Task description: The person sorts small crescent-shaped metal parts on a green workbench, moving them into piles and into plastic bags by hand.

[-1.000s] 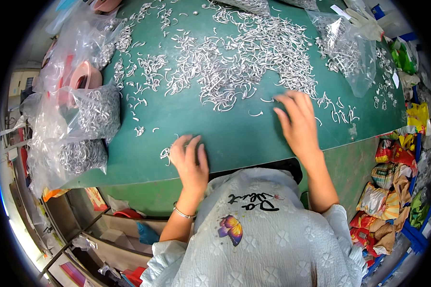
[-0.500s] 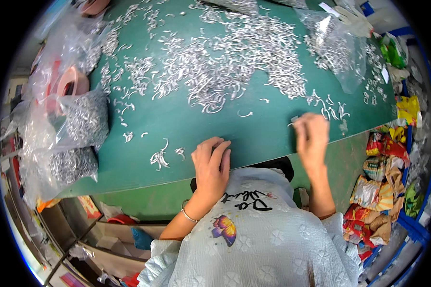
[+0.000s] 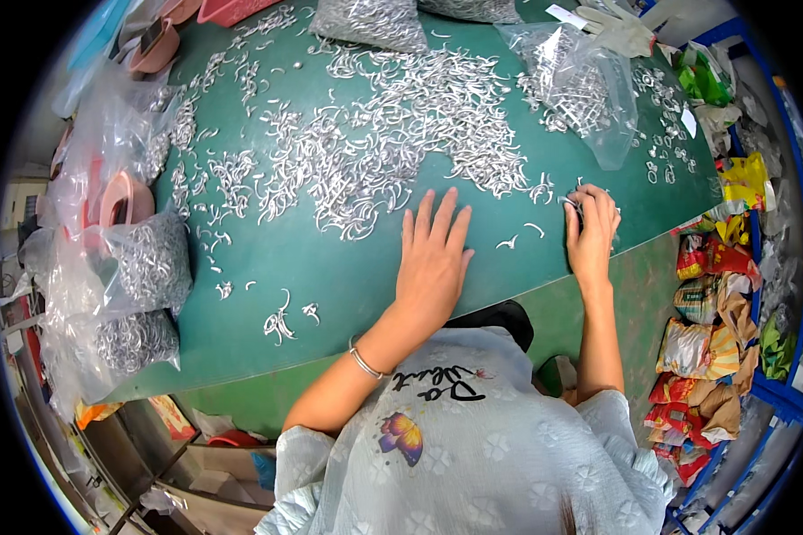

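A wide heap of small, silvery curved metal pieces (image 3: 366, 152) covers the middle of the green table (image 3: 330, 276). My left hand (image 3: 433, 267) lies palm down with fingers stretched, its tips just short of the heap's near edge. Toward the table's right edge, my right hand (image 3: 593, 227) has its fingers curled around small curved metal pieces; a bit of metal shows at the fingertips, the rest is hidden. Between the hands lie a couple of loose curved pieces (image 3: 509, 242). A small cluster of such pieces (image 3: 278, 323) rests at the near left.
Clear bags of metal parts (image 3: 152, 263) line the left edge beside a pink container (image 3: 127, 198). Another clear bag (image 3: 584, 89) lies at the back right, near small ring-like pieces (image 3: 665, 152). Filled bags (image 3: 370, 22) sit at the back. Colourful packets (image 3: 696, 348) fill a blue rack.
My left hand has moved forward and right, fingers now spread out toward the heap. The right hand has shifted slightly forward onto the pieces at the right. The whole view has turned slightly.
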Available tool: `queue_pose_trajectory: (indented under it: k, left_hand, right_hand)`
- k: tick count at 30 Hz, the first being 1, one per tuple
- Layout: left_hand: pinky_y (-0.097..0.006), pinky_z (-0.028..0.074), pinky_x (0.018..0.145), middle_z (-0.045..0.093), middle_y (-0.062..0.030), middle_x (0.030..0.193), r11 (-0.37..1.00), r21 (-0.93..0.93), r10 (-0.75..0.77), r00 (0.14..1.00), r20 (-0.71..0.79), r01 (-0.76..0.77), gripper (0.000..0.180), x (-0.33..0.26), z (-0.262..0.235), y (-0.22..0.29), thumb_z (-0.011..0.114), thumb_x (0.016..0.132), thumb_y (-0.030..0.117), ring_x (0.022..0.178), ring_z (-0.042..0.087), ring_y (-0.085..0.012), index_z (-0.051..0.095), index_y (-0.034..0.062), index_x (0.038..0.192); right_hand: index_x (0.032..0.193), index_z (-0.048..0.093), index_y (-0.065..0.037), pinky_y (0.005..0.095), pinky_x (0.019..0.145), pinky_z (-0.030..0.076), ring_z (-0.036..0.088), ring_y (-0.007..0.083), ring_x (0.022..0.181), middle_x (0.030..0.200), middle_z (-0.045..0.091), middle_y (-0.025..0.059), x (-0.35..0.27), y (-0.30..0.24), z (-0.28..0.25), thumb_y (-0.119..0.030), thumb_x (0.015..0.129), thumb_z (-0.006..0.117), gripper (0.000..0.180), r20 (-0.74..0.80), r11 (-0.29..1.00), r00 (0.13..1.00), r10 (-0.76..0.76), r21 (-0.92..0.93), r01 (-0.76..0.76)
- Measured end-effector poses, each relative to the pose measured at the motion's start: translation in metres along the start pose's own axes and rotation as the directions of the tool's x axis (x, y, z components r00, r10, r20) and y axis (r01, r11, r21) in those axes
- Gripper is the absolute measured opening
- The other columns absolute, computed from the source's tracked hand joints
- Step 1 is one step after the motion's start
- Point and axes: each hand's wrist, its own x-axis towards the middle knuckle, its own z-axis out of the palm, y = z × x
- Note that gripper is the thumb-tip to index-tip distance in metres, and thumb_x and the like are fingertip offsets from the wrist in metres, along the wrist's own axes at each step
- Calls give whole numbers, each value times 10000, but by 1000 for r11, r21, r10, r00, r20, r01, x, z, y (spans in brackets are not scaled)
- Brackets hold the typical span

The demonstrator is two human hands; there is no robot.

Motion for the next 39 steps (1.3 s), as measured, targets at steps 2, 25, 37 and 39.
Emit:
queue_pose_trajectory:
  k: [2,25,37,39]
  left_hand:
    - [-576,280,1101,382,-172,1456,999,16,40,999,12,-40,534,12,1,3,658,846,79,1352,328,-421,470,15,1341]
    - [-386,461,837,564,-152,1002,970,-236,-15,958,-288,-56,204,39,-13,-57,566,803,-115,944,562,-327,599,-10,975]
    - [-449,419,961,529,-127,1259,977,194,91,996,-15,-86,363,20,-30,-52,707,784,85,1194,476,-357,598,56,1129]
    - [-449,430,940,545,-120,1216,985,149,101,993,-59,-91,313,12,-28,-59,708,769,57,1162,492,-352,589,46,1058]
  right_hand:
    - [981,590,-52,417,927,366,523,284,1061,1111,561,98,3,19,-5,-73,850,667,153,0,1000,1000,5,25,-5]
    - [1020,641,3,272,663,468,590,154,806,965,638,71,46,-87,25,43,823,653,201,450,603,889,-82,732,-315]
    - [974,615,-14,391,851,458,544,312,997,1041,575,106,45,-96,36,-22,782,689,205,245,885,916,-318,424,193]
    - [961,621,-15,392,823,469,550,317,962,1023,579,112,46,-82,36,-2,791,675,179,169,895,957,-236,421,147]
